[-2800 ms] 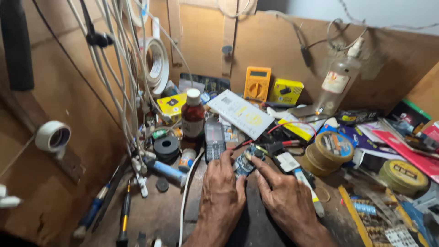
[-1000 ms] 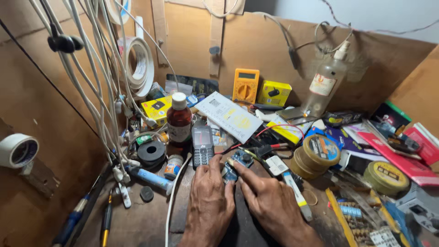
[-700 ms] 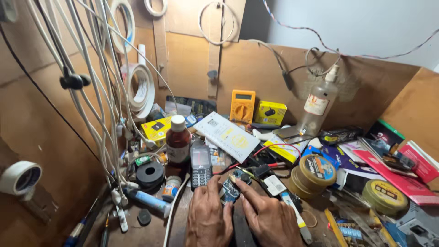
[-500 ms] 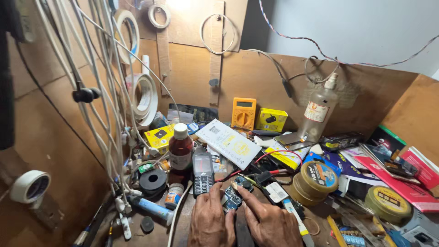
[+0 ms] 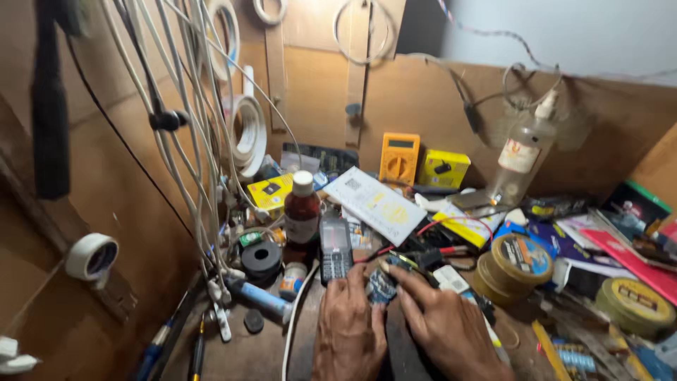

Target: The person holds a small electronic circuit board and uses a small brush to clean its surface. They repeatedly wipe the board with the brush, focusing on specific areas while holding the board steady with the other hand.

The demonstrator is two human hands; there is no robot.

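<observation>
Table is a worn brown wooden surface, totally buried in clutter: rolls of tape, a yellow multimeter, a dark key-pad phone, a brown glass bottle. Both hands sit at the near edge. Left hand and right hand pinch a small blue circuit board between their fingers, looks like mid-inspection. Fine, steady handling seems called for.
</observation>
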